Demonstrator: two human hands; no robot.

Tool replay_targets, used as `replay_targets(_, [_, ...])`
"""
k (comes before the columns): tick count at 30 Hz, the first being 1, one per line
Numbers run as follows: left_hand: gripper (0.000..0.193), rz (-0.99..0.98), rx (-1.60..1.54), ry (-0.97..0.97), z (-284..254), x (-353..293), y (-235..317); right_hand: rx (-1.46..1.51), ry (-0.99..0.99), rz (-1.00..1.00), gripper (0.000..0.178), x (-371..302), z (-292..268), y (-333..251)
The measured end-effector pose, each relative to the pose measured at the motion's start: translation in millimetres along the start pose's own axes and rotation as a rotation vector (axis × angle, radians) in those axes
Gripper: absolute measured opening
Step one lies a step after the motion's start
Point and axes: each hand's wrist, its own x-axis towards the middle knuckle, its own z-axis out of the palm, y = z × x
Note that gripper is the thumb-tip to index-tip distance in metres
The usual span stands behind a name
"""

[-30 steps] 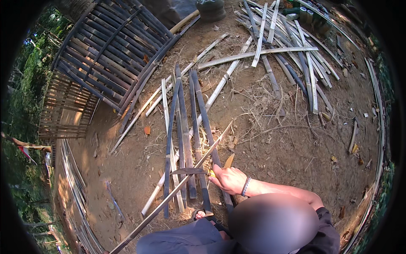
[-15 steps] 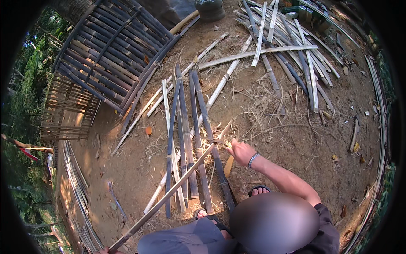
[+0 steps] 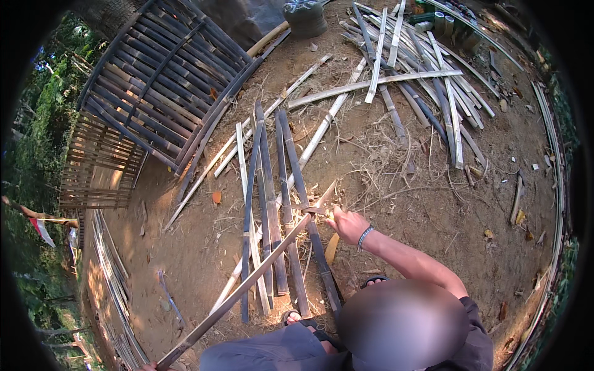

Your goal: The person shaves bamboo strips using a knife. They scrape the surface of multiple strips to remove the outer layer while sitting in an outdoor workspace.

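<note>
Long brown split-bamboo strip point(image 3: 247, 280), slanting from 7 toward 1 o'clock, judged light, stiff, splintery, is best held at its 7-o'clock end, where the half-cropped left hand point(image 3: 148, 367) grips; right hand point(image 3: 349, 227), at 4 o'clock, clenches a dark-bladed metal knife point(image 3: 314, 211).

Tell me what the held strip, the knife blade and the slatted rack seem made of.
Held strip: probably split bamboo, pale raw edge beside a darker face. Knife blade: likely metal from its thin, flat shape; dull-looking, though blurred. Slatted rack: apparently dark bamboo, with node marks along its slats.
</note>
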Motion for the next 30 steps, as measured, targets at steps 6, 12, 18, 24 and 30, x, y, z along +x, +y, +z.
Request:
replay_targets(6, [0.034,0.024,0.045,0.028,1.3,1.3,0.2,0.121,-0.130,-0.291,0.041,-36.9,-0.8,-53.9])
replay_targets(12, [0.033,-0.001,0.004,0.004,1.3,1.2,-2.6,-0.029,0.064,-0.011,0.043,4.9,4.1,3.7])
replay_targets(18, [0.033,0.042,0.076,0.009,4.1,3.1,-2.2,0.139,-0.085,-0.242,0.041,-36.3,1.9,-55.9])
replay_targets(24, [0.032,0.050,0.055,0.013,6.4,2.0,-4.6,-0.035,0.072,0.005,0.042,6.2,6.6,10.1])
replay_targets(30, [0.034,0.086,0.128,0.011,14.5,-2.3,0.4,0.192,-0.119,-0.233,0.039,-34.4,5.7,-48.5])
